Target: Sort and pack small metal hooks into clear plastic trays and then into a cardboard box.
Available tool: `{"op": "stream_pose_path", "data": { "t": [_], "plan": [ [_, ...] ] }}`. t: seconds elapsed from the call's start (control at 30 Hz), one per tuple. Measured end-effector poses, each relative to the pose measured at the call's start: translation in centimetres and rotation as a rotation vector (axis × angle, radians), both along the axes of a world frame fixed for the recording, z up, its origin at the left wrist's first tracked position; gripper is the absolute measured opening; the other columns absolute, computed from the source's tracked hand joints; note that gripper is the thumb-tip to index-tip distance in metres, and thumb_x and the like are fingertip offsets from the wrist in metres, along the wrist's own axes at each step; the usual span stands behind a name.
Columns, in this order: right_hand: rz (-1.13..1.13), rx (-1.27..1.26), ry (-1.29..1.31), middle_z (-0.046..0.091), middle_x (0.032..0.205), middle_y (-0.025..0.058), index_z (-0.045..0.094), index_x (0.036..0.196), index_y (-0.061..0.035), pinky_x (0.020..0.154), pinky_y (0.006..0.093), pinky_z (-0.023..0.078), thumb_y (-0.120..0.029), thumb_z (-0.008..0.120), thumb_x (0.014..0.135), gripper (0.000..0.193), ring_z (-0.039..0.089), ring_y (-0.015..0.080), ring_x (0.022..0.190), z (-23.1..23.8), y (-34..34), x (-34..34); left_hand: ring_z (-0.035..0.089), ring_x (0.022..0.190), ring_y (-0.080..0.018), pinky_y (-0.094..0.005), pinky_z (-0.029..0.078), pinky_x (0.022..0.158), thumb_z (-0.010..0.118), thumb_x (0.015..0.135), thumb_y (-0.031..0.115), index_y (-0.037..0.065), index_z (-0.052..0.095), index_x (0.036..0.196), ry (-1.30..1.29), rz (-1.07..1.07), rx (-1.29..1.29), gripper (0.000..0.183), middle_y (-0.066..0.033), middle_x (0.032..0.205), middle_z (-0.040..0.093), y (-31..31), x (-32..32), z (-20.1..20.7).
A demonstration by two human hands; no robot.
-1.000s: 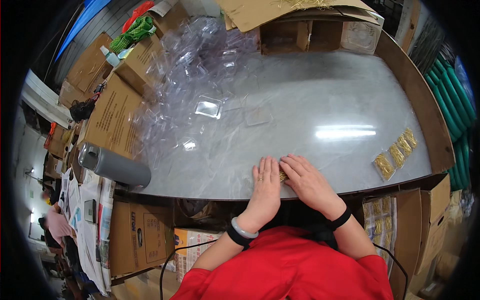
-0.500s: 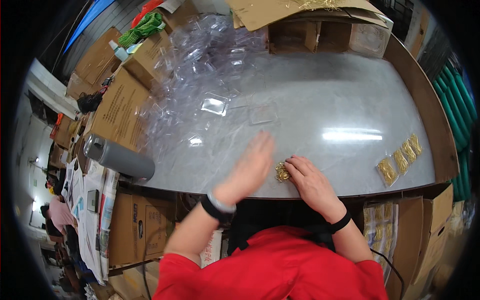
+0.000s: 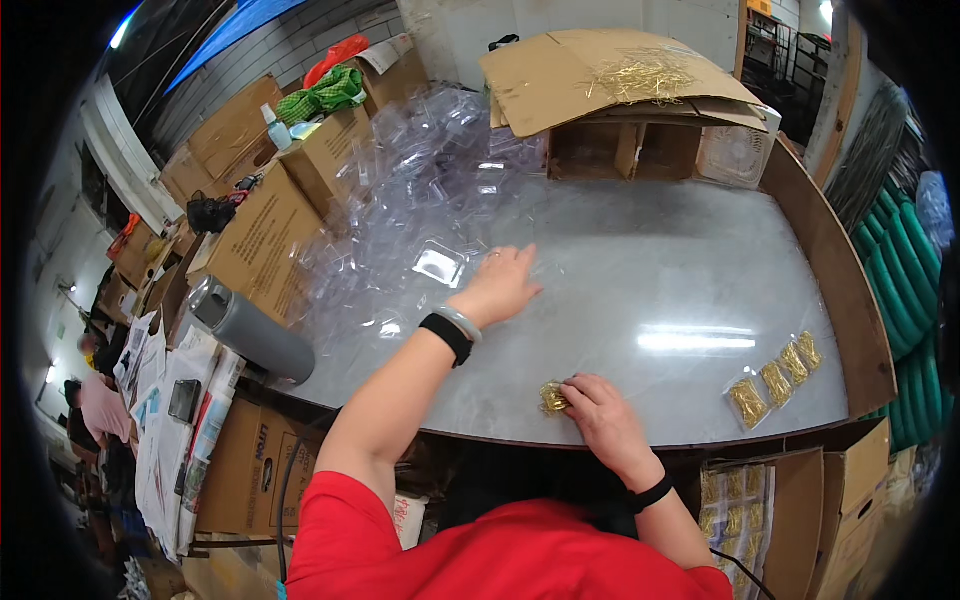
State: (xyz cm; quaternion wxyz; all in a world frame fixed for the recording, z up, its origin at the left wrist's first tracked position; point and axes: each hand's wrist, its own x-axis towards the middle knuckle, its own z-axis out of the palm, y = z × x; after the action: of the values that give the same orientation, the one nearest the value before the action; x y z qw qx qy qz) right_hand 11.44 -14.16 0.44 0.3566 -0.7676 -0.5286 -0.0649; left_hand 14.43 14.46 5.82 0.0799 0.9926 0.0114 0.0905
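My left hand reaches out flat over the grey table, its fingers spread on a clear plastic shell beside another clear blister tray. My right hand rests near the table's front edge, fingertips on a small bundle of gold pieces. A big heap of clear plastic trays lies at the back left.
Three filled clear packs of gold pieces lie at the right edge. A grey cylindrical flask lies at the left. Cardboard boxes line the left side, and an open carton with gold wire stands at the back.
My left hand has left the gold bundle and stretched forward to the clear shells. My right hand stays on the bundle near the front edge.
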Motion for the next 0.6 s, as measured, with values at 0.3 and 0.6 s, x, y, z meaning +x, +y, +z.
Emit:
{"op": "stream_pose_path", "data": {
  "t": [0.3,0.6],
  "plan": [
    [0.012,0.019,0.037,0.065,0.118,0.0129,0.065,0.115,-0.0013,0.098,0.041,0.052,-0.007,0.067,0.088,0.028,0.06,0.034,0.118,-0.4,0.1,0.1,0.065,0.108,-0.0346,-0.0489,0.054,0.095,0.044,0.108,0.043,0.005,0.038,0.15,-0.007,0.306,-1.924,0.056,-0.0255,0.118,0.062,-1.0,-6.3,1.2],
    [0.048,0.017,0.068,0.063,0.117,0.0147,0.064,0.116,-0.0001,0.101,0.0422,0.05,0.0,0.065,0.085,0.031,0.059,0.0358,0.118,0.2,0.4,0.1,0.069,0.1,-0.0319,-0.0455,0.056,0.089,0.033,0.111,0.042,0.004,0.037,0.152,0.76,0.127,-2.187,0.056,-0.0228,0.112,0.066,-10.2,-24.4,-4.1]
  ]
}}
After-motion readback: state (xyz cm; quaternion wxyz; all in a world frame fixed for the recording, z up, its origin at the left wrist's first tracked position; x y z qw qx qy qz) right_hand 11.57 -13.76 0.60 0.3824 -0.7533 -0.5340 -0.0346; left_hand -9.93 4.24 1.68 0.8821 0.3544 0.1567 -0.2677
